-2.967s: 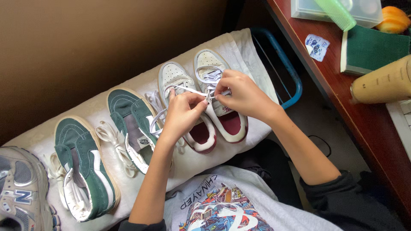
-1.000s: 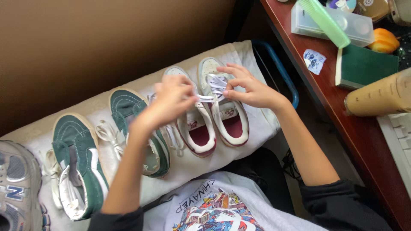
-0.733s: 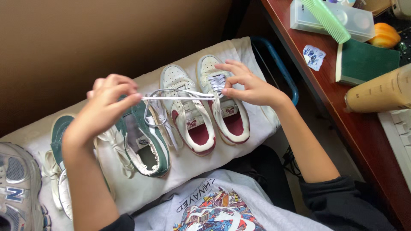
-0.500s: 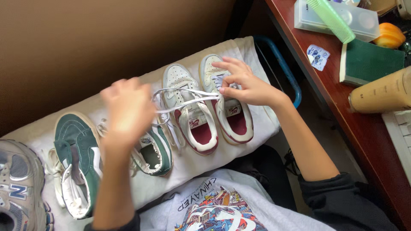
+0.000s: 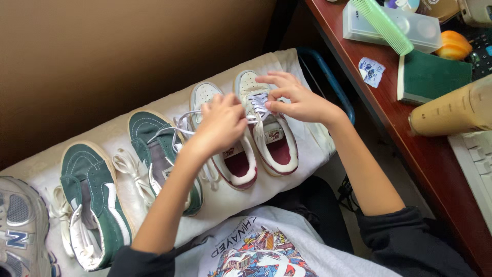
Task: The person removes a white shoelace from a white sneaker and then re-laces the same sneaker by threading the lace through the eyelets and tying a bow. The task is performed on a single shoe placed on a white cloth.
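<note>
2 hands at work: both sit over the white and maroon pair of shoes on the cloth-covered bench.
Left hand: fingers curled shut over a white lace, above the left white shoe; the lace runs off to the left as a loose loop and to the right toward the other hand.
Right hand: thumb and forefinger pinched on the lace at the eyelets of the right white shoe, the other fingers spread out above its toe.
Lace position: stretched between the 2 hands, crossing from 1 white shoe to the other, slack at its left end.
Done so far: the far eyelets of the right white shoe show crossed lacing; the near eyelets by the tongue look unlaced.
Left to do: by my judgement the rest of that shoe, since plenty of free lace remains; whether the left white shoe is laced I cannot tell, the hand covers it.
Other shoes: 2 green high-tops lie left of the white pair with loose pale laces beside them; 1 grey running shoe at the far left edge.
Right side: a reddish desk with a green comb, a clear box and a green book.
</note>
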